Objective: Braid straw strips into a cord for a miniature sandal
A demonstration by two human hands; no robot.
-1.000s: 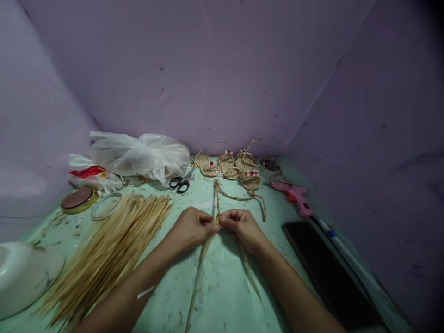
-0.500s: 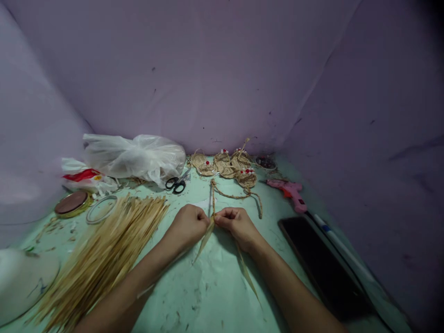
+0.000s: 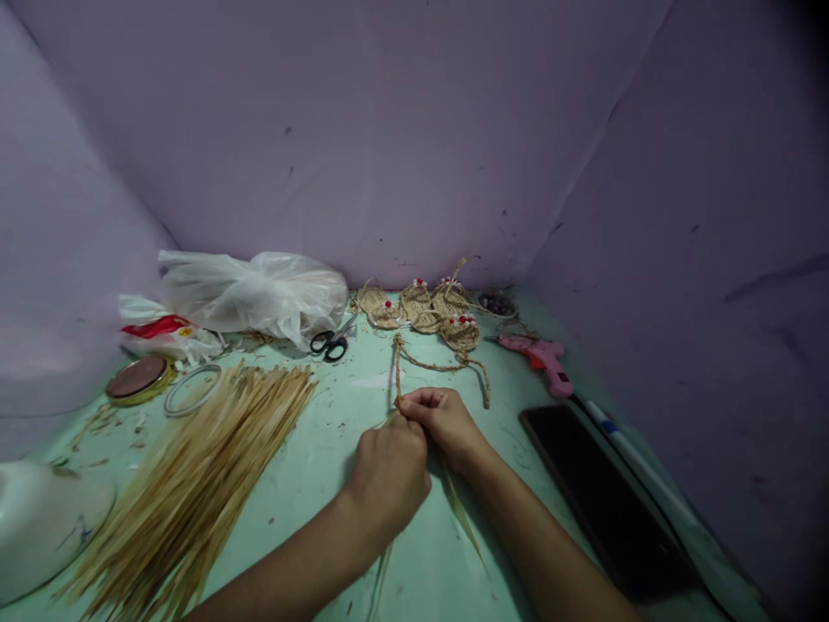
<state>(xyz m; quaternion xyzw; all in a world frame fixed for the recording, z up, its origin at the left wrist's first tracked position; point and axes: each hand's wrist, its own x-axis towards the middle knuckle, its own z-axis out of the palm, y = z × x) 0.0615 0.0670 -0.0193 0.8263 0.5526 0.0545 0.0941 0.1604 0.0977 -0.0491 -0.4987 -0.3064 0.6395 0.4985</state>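
Note:
A thin braided straw cord runs from the far small woven pieces towards me across the pale green tabletop. My right hand pinches its near end, fingers closed. My left hand is closed too, just in front of the right, gripping the loose straw strips that trail from the braid towards me. The two hands touch.
A big bundle of straw strips lies at left. Black scissors, a clear plastic bag, a round tin lid, a ring, a white bowl, several small woven sandals, a pink glue gun and a dark phone surround the hands.
My left hand has pulled back towards me and slid under the right, drawing the loose strips along. The right hand stays put on the braid.

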